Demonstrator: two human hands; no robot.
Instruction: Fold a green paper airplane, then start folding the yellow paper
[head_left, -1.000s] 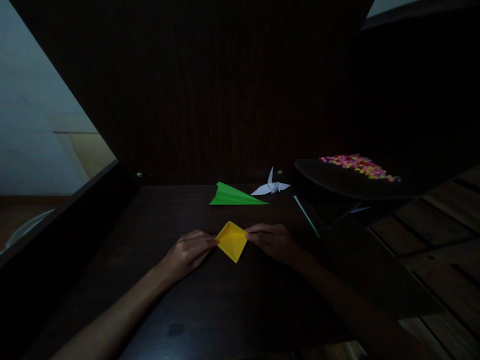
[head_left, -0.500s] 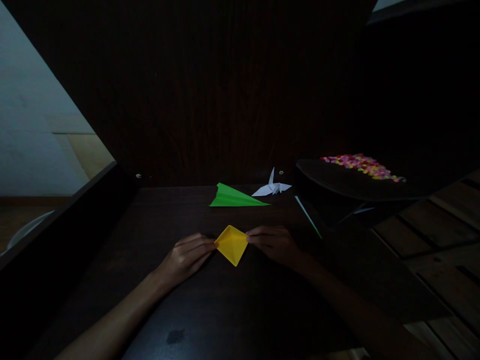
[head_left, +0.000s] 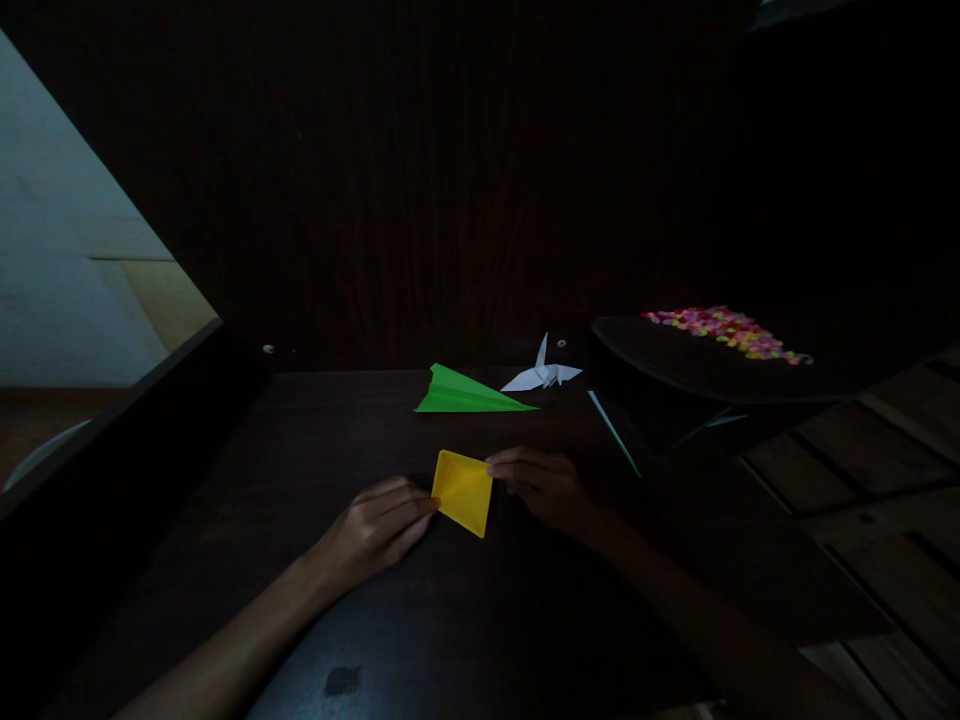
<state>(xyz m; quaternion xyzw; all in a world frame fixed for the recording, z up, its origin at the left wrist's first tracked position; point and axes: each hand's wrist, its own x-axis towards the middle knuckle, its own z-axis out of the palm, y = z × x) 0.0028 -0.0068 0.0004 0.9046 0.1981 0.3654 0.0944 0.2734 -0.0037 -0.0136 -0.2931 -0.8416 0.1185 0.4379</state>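
Between my two hands is a folded yellow paper [head_left: 464,492], a small four-cornered shape with creases along its edges. My left hand [head_left: 388,522] pinches its left corner between thumb and fingers. At the upper right corner, my right hand [head_left: 541,484] grips the paper with its fingertips. Just beyond it lies a green paper plane [head_left: 469,393], its nose pointing right. A white paper crane [head_left: 543,375] rests behind the plane's tip, one thin point sticking up.
A thin pale strip [head_left: 615,434] lies to the right on the dark table [head_left: 337,430]. Farther right, a dark rounded surface [head_left: 660,360] carries a heap of small colourful pieces [head_left: 731,333]. A dark panel [head_left: 420,200] rises at the back, and a raised side board [head_left: 150,400] borders the left.
The yellow paper has turned clockwise between my hands. My left hand has dropped slightly toward me, and the right hand has shifted a little left.
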